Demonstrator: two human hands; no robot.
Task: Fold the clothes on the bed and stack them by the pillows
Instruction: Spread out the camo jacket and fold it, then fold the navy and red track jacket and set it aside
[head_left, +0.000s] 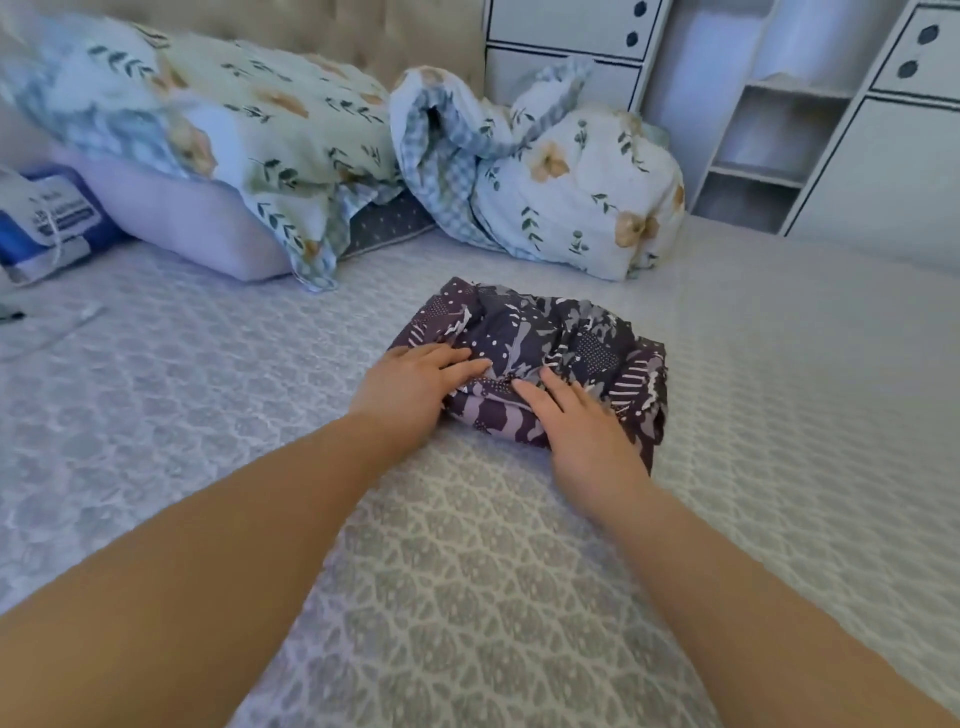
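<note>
A dark purple patterned garment (561, 338) lies folded into a thick bundle on the grey patterned bedspread (467, 571), in the middle of the bed. My left hand (410, 389) rests flat on its near left corner, fingers straight. My right hand (582, 421) presses on its near edge, fingers straight and pointing up-left. A lilac pillow (182, 218) lies at the head of the bed, partly under a floral duvet (249, 119).
A second bunched floral duvet part (571, 182) sits behind the garment. A blue and white package (47, 218) lies at the far left. White shelves and drawers (779, 130) stand beyond the bed's right side.
</note>
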